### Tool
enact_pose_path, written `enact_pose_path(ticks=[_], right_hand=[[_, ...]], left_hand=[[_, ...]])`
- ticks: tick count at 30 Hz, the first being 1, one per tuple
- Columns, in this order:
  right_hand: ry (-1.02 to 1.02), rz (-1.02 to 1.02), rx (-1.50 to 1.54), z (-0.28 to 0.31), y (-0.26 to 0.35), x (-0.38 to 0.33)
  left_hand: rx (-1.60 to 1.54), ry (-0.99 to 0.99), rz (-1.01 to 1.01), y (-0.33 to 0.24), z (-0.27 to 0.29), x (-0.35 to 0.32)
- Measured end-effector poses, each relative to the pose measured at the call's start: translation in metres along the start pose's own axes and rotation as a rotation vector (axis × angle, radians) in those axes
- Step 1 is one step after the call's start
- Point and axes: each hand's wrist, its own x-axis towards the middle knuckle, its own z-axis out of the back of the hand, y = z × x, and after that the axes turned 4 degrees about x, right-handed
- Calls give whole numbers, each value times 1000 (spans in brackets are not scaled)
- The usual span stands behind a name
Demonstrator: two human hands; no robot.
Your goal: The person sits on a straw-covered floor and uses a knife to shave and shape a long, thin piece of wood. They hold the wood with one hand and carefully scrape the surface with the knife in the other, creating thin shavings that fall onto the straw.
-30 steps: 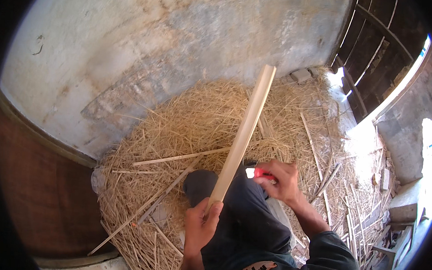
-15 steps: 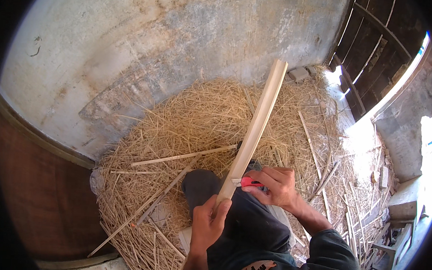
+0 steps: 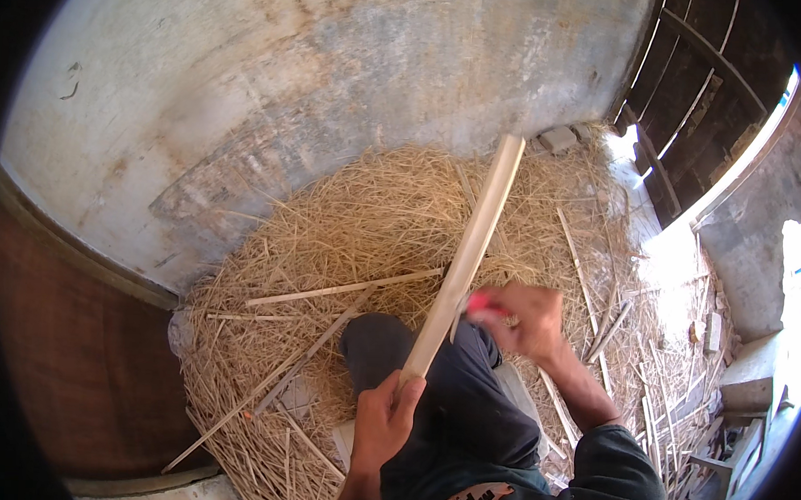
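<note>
A long, pale split strip, wood or bamboo [image 3: 474,240], slants up and away from me across my dark trousers. My left hand [image 3: 388,421] is closed round its near end, thumb lying along the top. In my right hand [image 3: 530,320] is a red-handled utility knife [image 3: 482,307], blurred by motion. Its blade lies at the strip's right edge, a little beyond my knee, where a thin sliver [image 3: 456,326] seems to stand off the strip. The far end of the strip points toward the wall.
Straw-like shavings [image 3: 375,213] heap over the floor, with loose slats [image 3: 345,287] lying on them left and right. A stained wall [image 3: 336,77] rises behind. Grey blocks [image 3: 559,139] sit at its foot. A brown panel [image 3: 84,343] stands left; dark boards [image 3: 693,102] are at the upper right.
My right hand and the knife have moved up and away from me along the strip's right edge. The strip's far end has dipped slightly. My left hand keeps its grip.
</note>
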Motion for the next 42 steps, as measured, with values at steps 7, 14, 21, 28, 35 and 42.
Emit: enact_pose_path(ticks=[7,14,21,28,35,42], right_hand=[[-262,-539,-288,69,-110,33],[-64,-454,-94,38,-67,2],[167,-42,134,-2,14,-15],[210,-8,28,-2,29,-17],[178,-16,-15,-5,26,-15],[182,32,-56,-3,21,-8]], left_hand=[[4,166,125,30,9,-42],[-66,77,115,34,21,-13],[-41,68,-146,4,3,16],[77,61,-180,-16,-5,20],[184,-9,-184,-18,-9,20],[187,5,-170,-12,-5,17]])
